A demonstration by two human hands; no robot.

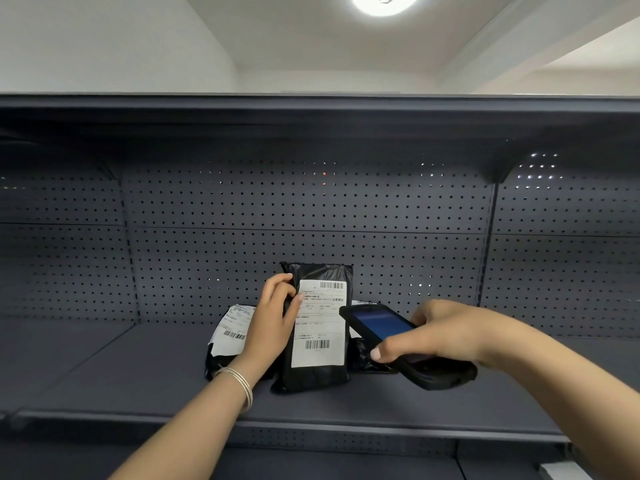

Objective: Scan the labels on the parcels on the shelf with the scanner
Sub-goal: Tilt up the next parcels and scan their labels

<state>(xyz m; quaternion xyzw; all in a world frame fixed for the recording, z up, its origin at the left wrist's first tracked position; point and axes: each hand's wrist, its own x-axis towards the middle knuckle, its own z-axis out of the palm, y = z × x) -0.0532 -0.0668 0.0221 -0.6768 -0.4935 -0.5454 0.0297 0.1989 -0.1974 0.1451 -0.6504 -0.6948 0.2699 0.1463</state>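
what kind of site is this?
Probably a parcel storeroom or pickup point: dark metal shelf with a pegboard back, black labelled parcels, and a handheld scanner in the right hand.

The dark grey metal shelf deck lies bare to the left and right of the parcel cluster. At centre, an upright black plastic parcel with a white label blocks access, with a black label-bearing parcel lying to its left and another behind on the right. The grey perforated back panel closes the rear; the upper shelf's dark underside limits the headroom.
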